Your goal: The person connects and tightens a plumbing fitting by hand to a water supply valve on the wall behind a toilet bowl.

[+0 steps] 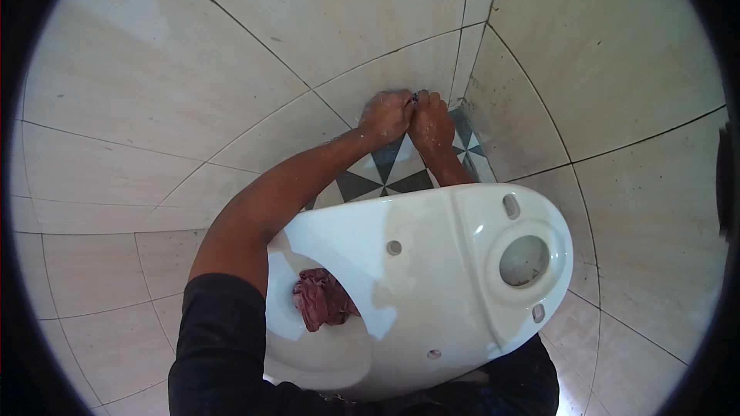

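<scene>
Left hand (388, 117) and right hand (432, 125), curled together at small dark object (415, 97) by far wall (370, 15); grasp, I can't tell. Near: toilet (432, 293), maroon cloth (322, 299) inside.

Small dark piece (415, 96), mostly hidden between the fingers (434, 98).

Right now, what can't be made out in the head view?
All in the head view:
- Small item between the left hand and right hand: mostly covered by them, too small to identify; which hand grips it is unclear.
- Rest of right forearm: behind the toilet.
- Bowl surface under the cloth.
- Dark object, right edge: cut off by black border.
</scene>
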`<state>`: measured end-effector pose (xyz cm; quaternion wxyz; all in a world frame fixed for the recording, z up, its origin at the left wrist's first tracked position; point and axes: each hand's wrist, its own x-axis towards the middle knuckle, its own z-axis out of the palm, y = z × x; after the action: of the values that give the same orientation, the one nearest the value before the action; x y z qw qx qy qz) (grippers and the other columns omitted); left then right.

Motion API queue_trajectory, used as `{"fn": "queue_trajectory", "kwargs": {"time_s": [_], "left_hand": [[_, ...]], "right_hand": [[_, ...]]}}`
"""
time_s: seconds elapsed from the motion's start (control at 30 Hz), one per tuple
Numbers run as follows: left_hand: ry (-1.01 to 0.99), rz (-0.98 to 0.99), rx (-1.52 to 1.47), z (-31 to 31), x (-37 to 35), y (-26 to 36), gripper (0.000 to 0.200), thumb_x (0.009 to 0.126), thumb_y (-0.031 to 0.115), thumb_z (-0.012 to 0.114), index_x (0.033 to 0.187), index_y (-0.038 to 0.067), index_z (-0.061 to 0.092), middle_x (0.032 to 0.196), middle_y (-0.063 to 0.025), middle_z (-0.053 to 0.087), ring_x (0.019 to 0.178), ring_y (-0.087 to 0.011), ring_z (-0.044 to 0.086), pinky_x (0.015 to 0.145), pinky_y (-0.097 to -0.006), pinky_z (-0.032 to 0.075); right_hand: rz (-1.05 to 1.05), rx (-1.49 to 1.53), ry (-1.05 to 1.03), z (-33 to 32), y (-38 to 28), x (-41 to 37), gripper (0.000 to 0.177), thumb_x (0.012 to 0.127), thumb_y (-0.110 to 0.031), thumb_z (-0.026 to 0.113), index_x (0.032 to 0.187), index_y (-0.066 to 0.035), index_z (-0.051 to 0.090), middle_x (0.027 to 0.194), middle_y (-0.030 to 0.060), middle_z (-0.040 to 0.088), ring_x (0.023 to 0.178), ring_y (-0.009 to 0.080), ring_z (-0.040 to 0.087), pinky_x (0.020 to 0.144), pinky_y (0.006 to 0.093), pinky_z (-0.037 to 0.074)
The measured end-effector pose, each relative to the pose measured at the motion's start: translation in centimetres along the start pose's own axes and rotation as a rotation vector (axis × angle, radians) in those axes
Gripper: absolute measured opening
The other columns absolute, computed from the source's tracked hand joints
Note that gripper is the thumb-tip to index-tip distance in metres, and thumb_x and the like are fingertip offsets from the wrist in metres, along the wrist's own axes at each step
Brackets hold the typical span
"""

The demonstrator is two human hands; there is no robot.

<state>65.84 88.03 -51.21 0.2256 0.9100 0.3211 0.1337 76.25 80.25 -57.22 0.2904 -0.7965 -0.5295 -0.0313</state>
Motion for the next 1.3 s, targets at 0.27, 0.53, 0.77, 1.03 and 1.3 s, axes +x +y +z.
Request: {"fn": "queue_trajectory", "kwargs": {"time_s": [0.27,0.53,0.77,1.03,1.3], "left_hand": [[-0.035,-0.032,0.079,-1.0,0.2,0.9,0.025,0.093,0.026,0.06,0.093,0.003,0.069,0.087,-0.0238,0.069,0.084,-0.045,0.067,0.077,-0.0529,0.053],[-0.253,-0.198,0.274,-3.4,0.4,2.3,0.031,0.086,0.029,0.064,0.085,-0.001,0.071,0.085,-0.0224,0.07,0.083,-0.0434,0.069,0.079,-0.0529,0.054],[-0.342,0.115,-0.131,3.9,1.6,-8.2,0.029,0.092,0.022,0.06,0.091,-0.006,0.068,0.087,-0.0246,0.07,0.078,-0.0409,0.067,0.077,-0.0506,0.052],[-0.09,0.129,-0.049,0.4,0.0,-1.0,0.021,0.098,0.02,0.057,0.105,0.002,0.068,0.092,-0.0213,0.07,0.088,-0.0439,0.066,0.081,-0.0513,0.052],[-0.161,-0.039,-0.128,-0.8,-0.1,0.5,0.023,0.098,0.025,0.057,0.101,0.006,0.07,0.097,-0.0212,0.071,0.094,-0.044,0.066,0.085,-0.0522,0.052]], "right_hand": [[0.099,0.149,-0.023,0.8,0.1,0.2,0.022,0.091,-0.019,0.061,0.103,-0.003,0.053,0.097,0.0191,0.059,0.089,0.0392,0.067,0.07,0.0498,0.057],[0.12,0.332,0.062,1.9,0.9,-0.1,0.028,0.095,-0.028,0.06,0.1,0.0,0.053,0.093,0.0245,0.063,0.081,0.0449,0.067,0.072,0.0537,0.054],[0.298,0.627,0.045,2.1,1.4,0.8,0.035,0.095,-0.033,0.06,0.097,0.003,0.06,0.078,0.0271,0.066,0.076,0.0474,0.066,0.069,0.0539,0.051],[0.824,1.505,-0.22,2.0,2.4,1.5,0.022,0.097,-0.028,0.067,0.09,-0.007,0.061,0.068,-0.0001,0.058,0.054,0.0078,0.053,0.043,0.0227,0.04],[0.969,1.733,-0.284,1.9,2.5,1.3,0.022,0.099,-0.03,0.064,0.091,-0.01,0.059,0.066,0.0005,0.057,0.047,0.0073,0.05,0.036,0.0194,0.031]]}}
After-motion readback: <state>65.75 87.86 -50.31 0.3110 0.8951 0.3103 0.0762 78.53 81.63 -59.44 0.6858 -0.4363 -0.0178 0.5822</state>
